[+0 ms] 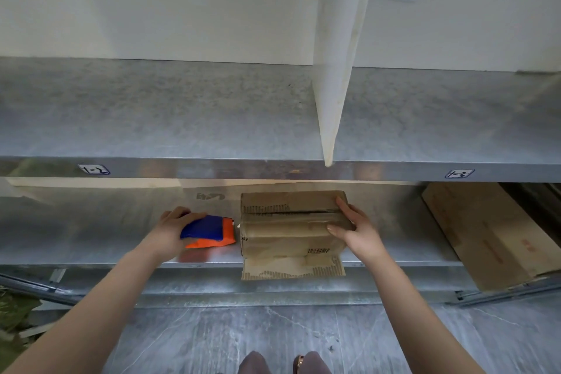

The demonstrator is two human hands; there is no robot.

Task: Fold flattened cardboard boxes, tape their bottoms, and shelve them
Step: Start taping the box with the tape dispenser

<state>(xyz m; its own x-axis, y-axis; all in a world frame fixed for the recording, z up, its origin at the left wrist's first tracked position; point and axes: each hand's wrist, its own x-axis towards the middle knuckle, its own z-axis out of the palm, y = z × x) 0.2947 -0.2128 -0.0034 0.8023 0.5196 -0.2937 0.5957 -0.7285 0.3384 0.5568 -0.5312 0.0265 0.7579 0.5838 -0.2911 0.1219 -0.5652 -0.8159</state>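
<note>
1. The left hand point(174, 229) grips the tape gun point(209, 232): I read the fingers as curled over its blue rear. The gun's orange front points toward the right hand and sits just beside the left edge of the box point(288, 237). I cannot tell whether tape bridges the small gap between gun and box.

2. The right hand point(353, 232) holds the right end of the box. I see the thumb laid across the top face and the fingers wrapped over the far right corner.

3. The box lies between the two hands on the lower shelf point(91, 231), seam face up. A strip of clear tape point(288, 222) runs along the seam from the gun side to the thumb of the right hand. A barcode point(318, 251) shows just below that thumb. The near flaps point(291, 269) overhang the front edge of the shelf, toward me.

4. To the right of the right hand, well apart from it, flat cardboard point(485, 237) lies at an angle across the same shelf and juts past its front edge.

5. Above both hands runs the upper shelf point(151, 118). A white divider point(334, 85) stands on it, above the right hand. I note one label point(94, 169) on the front lip above the left hand; I cannot read its text.

6. Below the hands I see grey floor point(212, 337).
</note>
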